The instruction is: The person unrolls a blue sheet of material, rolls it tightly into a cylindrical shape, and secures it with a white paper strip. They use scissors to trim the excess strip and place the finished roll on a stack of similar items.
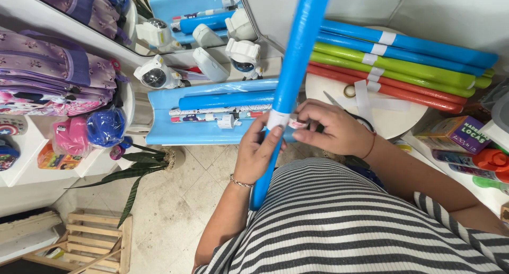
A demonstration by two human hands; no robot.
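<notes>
A: We've got the blue roll (293, 67) running up frame centre, left hand (258, 149) and right hand (331, 128) both pinched on its white band (278, 119).

B: Yep. The blue tray (164, 131) left of centre holds more rolls, probably wrapping paper. The round table (395, 120) at right carries the stacked rolls (403, 67); bare floor (180, 200) at lower left.

Glossy blue plastic-looking roll (290, 72) catching the light, a matt white paper band (278, 119) wrapping it, more shiny blue, green and orange rolls (403, 62) lying on a smooth white table (395, 120), a rough wooden crate (95, 237) sitting on the speckled stone floor (180, 200).
</notes>
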